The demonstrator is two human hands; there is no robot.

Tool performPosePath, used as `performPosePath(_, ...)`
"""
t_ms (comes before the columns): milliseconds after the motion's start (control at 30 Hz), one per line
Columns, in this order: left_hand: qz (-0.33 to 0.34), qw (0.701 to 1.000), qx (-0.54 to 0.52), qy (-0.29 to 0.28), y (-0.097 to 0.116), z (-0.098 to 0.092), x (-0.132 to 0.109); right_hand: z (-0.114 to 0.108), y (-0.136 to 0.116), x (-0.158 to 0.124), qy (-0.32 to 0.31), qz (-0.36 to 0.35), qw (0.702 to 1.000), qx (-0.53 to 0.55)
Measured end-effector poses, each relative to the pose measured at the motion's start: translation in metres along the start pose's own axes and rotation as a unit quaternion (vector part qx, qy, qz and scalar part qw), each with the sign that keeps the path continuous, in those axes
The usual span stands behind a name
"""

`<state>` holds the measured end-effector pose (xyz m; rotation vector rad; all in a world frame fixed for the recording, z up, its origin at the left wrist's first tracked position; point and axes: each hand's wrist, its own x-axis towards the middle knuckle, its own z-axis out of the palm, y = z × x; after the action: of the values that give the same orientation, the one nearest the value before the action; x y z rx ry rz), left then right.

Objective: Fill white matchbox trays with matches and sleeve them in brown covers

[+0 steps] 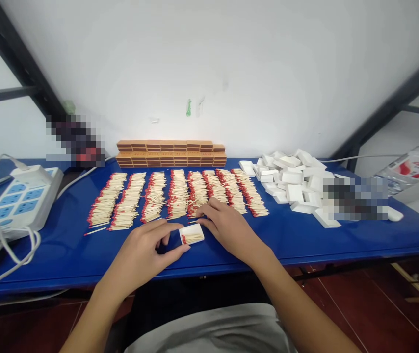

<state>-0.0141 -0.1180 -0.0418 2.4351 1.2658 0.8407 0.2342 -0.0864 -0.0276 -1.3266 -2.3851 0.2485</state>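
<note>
A small white matchbox tray [192, 234] with several red-tipped matches in it lies on the blue table [65, 250] near the front edge. My left hand [146, 247] grips the tray between thumb and fingers from the left. My right hand [224, 223] rests palm down just right of the tray, fingers stretched toward the near ends of the rows of matches [178, 196], its fingertips touching loose matches there. The rows run side by side across the middle of the table.
Brown matchbox sleeves [170, 153] are stacked in two layers against the wall. A heap of empty white trays [294, 181] lies at the right. A white power strip [18, 198] with cables sits at the left. A plastic packet [415, 169] lies far right.
</note>
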Motion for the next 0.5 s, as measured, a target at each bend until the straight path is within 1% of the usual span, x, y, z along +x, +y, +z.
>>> performPosePath(200, 0.004, 1.0, 0.001, 0.005, 0.0001, 0.0014, 0.0003, -0.0006, 0.0001, 0.0001, 0.001, 0.008, 1.0, 0.0)
performPosePath(367, 0.008, 1.0, 0.004, 0.008, 0.0, 0.0012, 0.0006, -0.0001, 0.0011, 0.0001, 0.004, -0.003, 1.0, -0.004)
performPosePath(500, 0.013, 1.0, -0.002, 0.017, 0.0005, 0.0009, 0.0001, 0.0044, 0.0019, 0.0013, 0.001, -0.01, 1.0, -0.018)
